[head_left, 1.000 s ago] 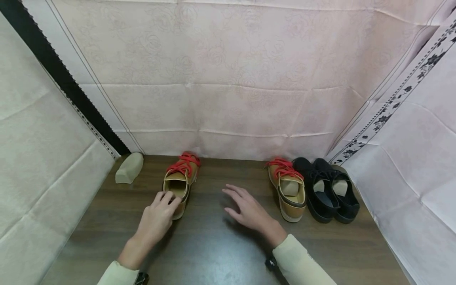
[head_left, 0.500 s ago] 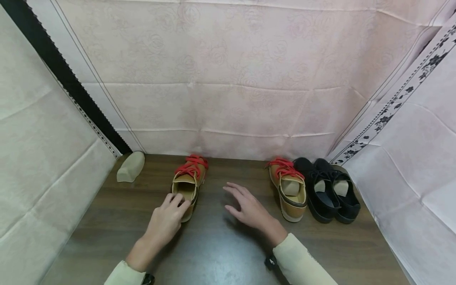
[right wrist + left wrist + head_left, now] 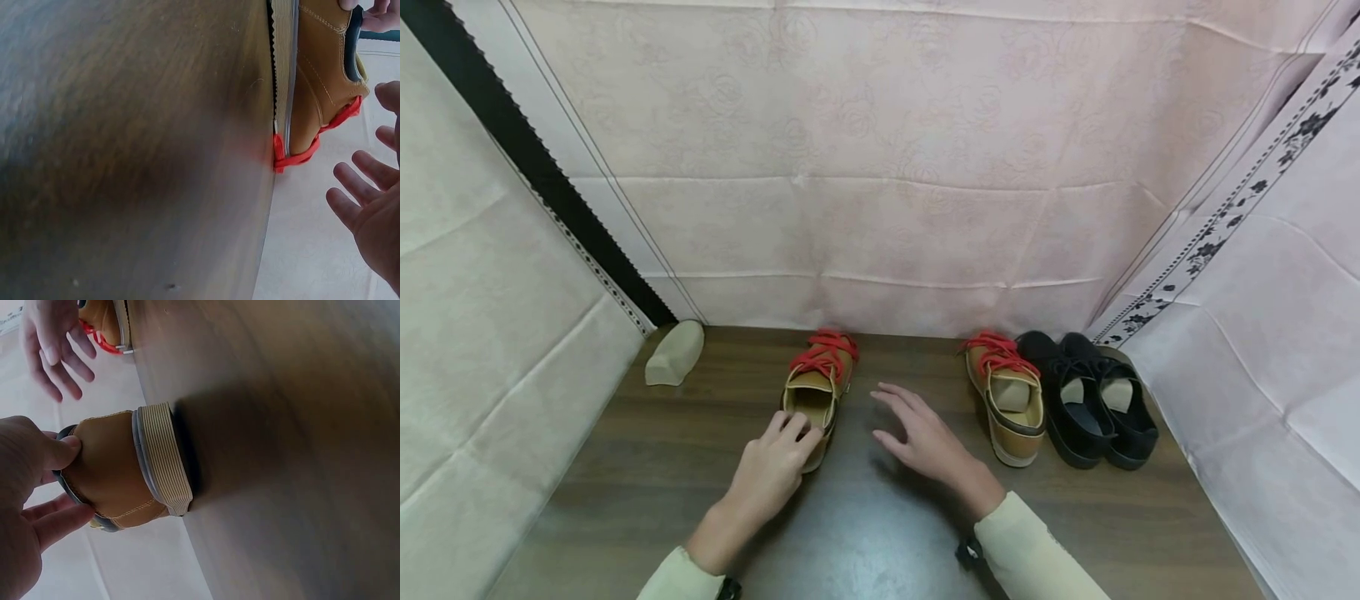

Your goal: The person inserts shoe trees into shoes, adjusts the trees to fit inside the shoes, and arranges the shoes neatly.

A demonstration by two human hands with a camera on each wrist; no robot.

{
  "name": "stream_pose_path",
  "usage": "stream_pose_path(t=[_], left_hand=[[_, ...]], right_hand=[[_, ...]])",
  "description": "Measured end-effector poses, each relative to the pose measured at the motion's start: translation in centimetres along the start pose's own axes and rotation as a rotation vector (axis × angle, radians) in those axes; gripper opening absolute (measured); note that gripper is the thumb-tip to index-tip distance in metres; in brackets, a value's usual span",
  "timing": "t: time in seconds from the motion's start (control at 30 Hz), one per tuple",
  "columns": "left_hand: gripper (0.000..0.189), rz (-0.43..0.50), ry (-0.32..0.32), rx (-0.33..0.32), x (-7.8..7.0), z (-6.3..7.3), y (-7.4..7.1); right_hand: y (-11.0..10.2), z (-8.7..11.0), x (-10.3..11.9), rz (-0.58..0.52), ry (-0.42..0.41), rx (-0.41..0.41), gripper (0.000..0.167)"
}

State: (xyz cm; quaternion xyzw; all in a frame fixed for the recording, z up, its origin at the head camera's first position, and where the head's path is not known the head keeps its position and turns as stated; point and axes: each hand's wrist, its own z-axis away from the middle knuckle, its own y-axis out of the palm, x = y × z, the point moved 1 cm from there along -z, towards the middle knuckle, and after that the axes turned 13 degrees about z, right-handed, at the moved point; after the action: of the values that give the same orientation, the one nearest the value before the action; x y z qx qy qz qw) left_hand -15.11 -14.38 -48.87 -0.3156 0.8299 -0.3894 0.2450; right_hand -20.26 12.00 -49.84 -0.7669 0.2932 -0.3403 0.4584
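A tan shoe with red laces (image 3: 820, 379) is gripped at its heel collar by my left hand (image 3: 775, 462). In the left wrist view the thumb and fingers pinch the rim above the heel (image 3: 115, 472), whose ribbed cream sole is close over the wooden surface. My right hand (image 3: 921, 437) hovers to the right of this shoe, fingers spread and holding nothing. Farther right stands the matching tan shoe (image 3: 1017, 433), also red-laced, with a pale insert inside it. The right wrist view shows the held shoe's side (image 3: 319, 81) beyond the right fingers.
Two black shoes (image 3: 1078, 425) with pale inserts stand side by side against the second tan shoe. A loose pale shoe insert (image 3: 675, 354) lies at the back left. White patterned sheets (image 3: 880, 233) wall in the wooden surface (image 3: 865, 533) at the back and both sides.
My left hand has moved the tan shoe to the right and slightly toward me, closer to the right hand. The right hand and the other shoes have stayed in place.
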Motion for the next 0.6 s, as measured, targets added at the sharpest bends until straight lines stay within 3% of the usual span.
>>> stream_pose_path(t=[0.6], left_hand=[[0.038,0.009,0.043,0.019,-2.2,-1.3,1.1]], right_hand=[[0.1,-1.0,-0.2,-0.099,0.055,-0.046,0.053]])
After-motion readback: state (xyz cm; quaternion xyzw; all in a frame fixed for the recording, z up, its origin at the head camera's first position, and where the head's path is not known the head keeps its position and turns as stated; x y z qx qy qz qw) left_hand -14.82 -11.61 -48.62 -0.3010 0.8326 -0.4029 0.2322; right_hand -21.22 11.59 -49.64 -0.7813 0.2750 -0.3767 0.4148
